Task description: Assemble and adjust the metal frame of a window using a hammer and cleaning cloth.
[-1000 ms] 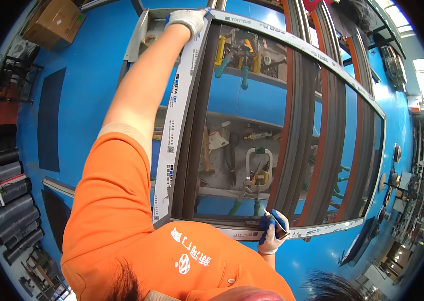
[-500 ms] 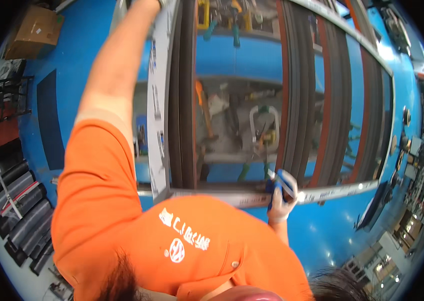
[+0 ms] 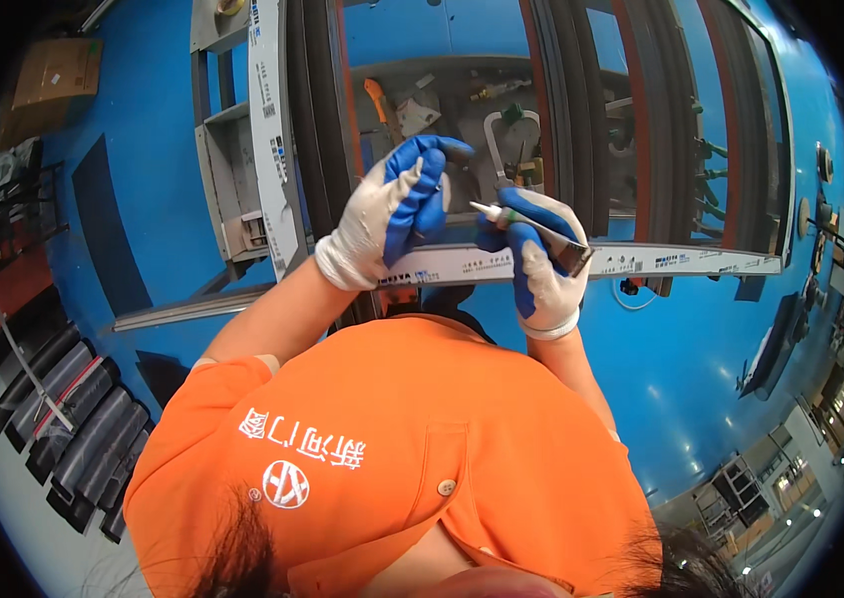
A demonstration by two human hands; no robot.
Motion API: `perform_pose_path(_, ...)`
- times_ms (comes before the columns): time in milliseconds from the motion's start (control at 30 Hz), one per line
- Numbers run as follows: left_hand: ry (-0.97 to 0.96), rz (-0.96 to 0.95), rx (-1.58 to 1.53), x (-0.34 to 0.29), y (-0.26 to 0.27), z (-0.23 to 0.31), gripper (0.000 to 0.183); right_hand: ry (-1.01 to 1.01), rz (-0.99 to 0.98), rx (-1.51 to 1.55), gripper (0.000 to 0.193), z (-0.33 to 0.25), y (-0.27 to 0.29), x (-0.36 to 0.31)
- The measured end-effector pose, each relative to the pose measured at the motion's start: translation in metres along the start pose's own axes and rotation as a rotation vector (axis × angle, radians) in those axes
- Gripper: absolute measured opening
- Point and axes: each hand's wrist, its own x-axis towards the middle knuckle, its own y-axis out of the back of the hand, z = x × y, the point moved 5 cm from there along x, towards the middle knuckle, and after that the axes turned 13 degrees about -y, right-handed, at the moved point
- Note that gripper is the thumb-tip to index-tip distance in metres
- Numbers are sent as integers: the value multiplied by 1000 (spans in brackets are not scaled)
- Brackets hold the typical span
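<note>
Head view: the right hand (image 3: 549, 284) wraps its fingers round a tube (image 3: 545, 232) above the frame (image 3: 661, 261), so the white tip (image 3: 486, 210) pokes out. The left hand (image 3: 382, 214) curls partway; I can't tell if it holds anything.

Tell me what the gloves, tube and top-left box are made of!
Gloves: probably cloth, matte white and wrinkled, with smooth blue, maybe rubber coating. Tube: plastic or thin metal; its shine fits both. Box: likely cardboard, dull brown, flat sides.
</note>
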Motion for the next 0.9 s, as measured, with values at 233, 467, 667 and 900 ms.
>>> perform_pose_path(233,63,-40,-15,-27,-41,-9,42,-97,-95,189,32,-12,1,-28)
perform_pose_path(467,145,43,-70,-51,-86,-32,40,-35,-18,132,30,-8,42,-66)
perform_pose_path(667,143,-38,-31,-81,-113,-61,38,-88,32,51,30,0,77,-104)
perform_pose_path(900,21,-86,112,-128,-120,-113,36,-238,146,65,27,20,103,-152)
